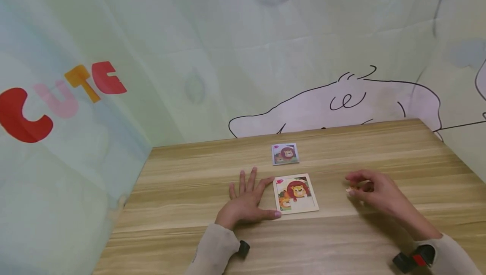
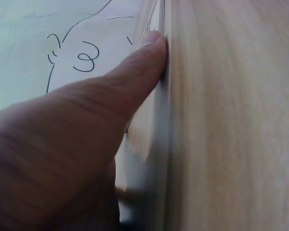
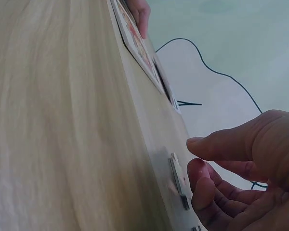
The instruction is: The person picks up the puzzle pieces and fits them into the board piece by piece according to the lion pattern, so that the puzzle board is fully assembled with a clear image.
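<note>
A square jigsaw puzzle (image 1: 298,190) with a lion picture lies on the table, its lower right part bare and pale. My left hand (image 1: 244,203) spreads its fingers beside it. Its index fingertip touches the upper left corner, and its thumb the lower left; the left wrist view shows the thumb (image 2: 139,67) against the frame's edge. Over the table to the right is my right hand (image 1: 377,190), fingers loosely bent. A small puzzle piece (image 3: 179,183) lies flat close to its fingertips, partly covered in the head view. In the right wrist view, thumb and index stand slightly apart.
Behind the puzzle lies a picture card (image 1: 285,154) with a similar lion scene. The wooden table (image 1: 182,182) meets a printed cloth backdrop (image 1: 212,55) at its back and left. Another small object (image 3: 196,228) shows at the right wrist view's bottom edge.
</note>
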Action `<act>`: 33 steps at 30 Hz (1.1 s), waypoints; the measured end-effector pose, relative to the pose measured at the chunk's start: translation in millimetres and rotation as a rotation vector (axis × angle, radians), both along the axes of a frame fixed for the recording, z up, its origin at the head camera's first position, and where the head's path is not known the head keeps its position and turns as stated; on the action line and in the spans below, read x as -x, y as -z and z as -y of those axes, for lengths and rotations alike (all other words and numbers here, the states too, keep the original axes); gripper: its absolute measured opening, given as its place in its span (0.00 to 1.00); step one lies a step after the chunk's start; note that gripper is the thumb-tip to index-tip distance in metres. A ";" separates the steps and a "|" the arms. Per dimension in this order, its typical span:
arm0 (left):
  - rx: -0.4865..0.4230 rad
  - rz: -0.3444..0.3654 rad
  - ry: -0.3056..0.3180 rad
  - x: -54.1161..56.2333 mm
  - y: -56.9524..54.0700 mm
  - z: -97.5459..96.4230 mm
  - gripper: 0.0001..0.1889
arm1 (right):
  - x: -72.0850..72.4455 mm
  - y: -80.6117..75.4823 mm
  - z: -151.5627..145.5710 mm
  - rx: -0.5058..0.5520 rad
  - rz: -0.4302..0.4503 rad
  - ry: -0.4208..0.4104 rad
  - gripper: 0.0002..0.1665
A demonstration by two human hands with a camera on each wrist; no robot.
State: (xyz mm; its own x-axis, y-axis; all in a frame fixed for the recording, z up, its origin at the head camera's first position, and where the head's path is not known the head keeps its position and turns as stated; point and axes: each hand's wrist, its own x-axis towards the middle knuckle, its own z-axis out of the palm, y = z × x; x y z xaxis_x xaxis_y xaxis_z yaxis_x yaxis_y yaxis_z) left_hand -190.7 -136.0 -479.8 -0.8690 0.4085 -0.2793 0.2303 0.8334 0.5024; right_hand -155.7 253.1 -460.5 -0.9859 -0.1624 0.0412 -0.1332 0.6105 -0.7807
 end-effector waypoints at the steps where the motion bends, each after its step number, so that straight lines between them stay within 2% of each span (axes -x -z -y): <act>1: -0.001 0.001 -0.001 0.4 0.5 0.0 0.54 | -0.4 0.4 -0.6 -0.001 0.003 0.004 0.22; 6: -0.013 -0.006 0.005 0.8 1.6 0.4 0.55 | -0.1 0.9 -3.2 -0.042 0.001 0.009 0.22; 9: -0.025 -0.010 -0.002 -0.1 0.4 -0.2 0.55 | 0.6 2.4 -4.7 -0.081 -0.032 0.001 0.22; 14: 0.017 0.007 -0.007 0.4 1.0 -1.3 0.56 | 1.1 5.0 -8.7 -0.143 -0.067 -0.005 0.22; 22: 0.002 0.004 -0.008 -2.1 -2.4 -0.5 0.55 | 0.5 5.0 -7.2 -0.148 -0.071 -0.004 0.22; 26: -0.006 0.001 -0.003 -3.3 -4.5 -0.6 0.55 | -1.0 3.9 -4.7 -0.148 -0.080 0.014 0.21; 33: -0.007 0.005 -0.003 -6.0 -10.7 -1.5 0.54 | -1.3 1.2 -1.6 -0.241 -0.124 0.080 0.21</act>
